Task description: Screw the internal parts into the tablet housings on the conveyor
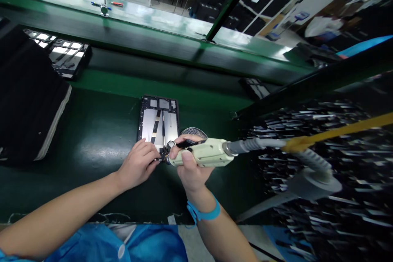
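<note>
In the head view an opened tablet-like device (147,119) lies on the green bench, its black frame and silver inside showing, with a dark ribbon cable down the middle. My right hand (192,172) is wrapped round a pale green electric screwdriver (211,153), which lies nearly level with its tip pointing left at the device's near edge. Close to that tip, the fingers of my left hand (139,163) are pinched together at the device's near edge. Whatever they grip there is too small to make out. Just beyond my right hand sits a round perforated metal dish (194,132), partly covered by it.
Black cloth (27,98) drapes over the bench's left side, by more opened devices (66,55). A cable (260,144) and yellow strap (344,131) run right from the screwdriver. Many dark and silver pieces (322,143) fill the right side. Pens (116,4) lie on the ledge.
</note>
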Demonstrator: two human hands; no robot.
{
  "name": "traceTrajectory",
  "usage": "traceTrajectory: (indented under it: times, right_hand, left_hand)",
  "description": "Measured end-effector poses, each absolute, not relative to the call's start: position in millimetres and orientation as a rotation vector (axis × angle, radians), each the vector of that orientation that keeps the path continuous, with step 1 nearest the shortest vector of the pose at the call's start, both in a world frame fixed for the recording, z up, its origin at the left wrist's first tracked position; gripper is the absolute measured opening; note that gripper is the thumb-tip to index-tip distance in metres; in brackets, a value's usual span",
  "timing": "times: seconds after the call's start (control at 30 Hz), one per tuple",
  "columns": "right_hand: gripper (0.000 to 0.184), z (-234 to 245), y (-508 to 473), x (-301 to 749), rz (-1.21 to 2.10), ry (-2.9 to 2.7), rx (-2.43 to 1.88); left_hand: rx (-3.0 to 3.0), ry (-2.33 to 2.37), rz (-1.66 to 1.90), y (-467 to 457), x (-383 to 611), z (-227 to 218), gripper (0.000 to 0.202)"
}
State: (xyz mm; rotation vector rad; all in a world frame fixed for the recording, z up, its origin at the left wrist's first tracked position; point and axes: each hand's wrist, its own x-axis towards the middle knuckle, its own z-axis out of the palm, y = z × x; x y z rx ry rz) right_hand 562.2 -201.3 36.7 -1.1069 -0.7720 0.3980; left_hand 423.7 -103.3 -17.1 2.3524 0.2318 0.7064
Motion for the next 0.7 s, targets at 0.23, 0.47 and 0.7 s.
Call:
traceTrajectory:
  times: [0.23,0.47,0.7]
  right_hand:
    - [0.022,33.5,-199.3,560.5,0.378,-0.790,-1.106]
    - [0.017,34.1,-198.0,558.6,0.342,-0.814,-1.154]
    - [0.018,24.3,-202.5,556.6,0.334,-0.878,-1.258]
  left_hand:
    - [2.342,0.230,0.708,-104.2,423.7,-17.9,0.014]
    - [2.345,0.228,0.716,-103.9,424.3,-17.0,0.013]
    - [2.355,0.201,0.724,-103.1,423.2,-17.3,0.015]
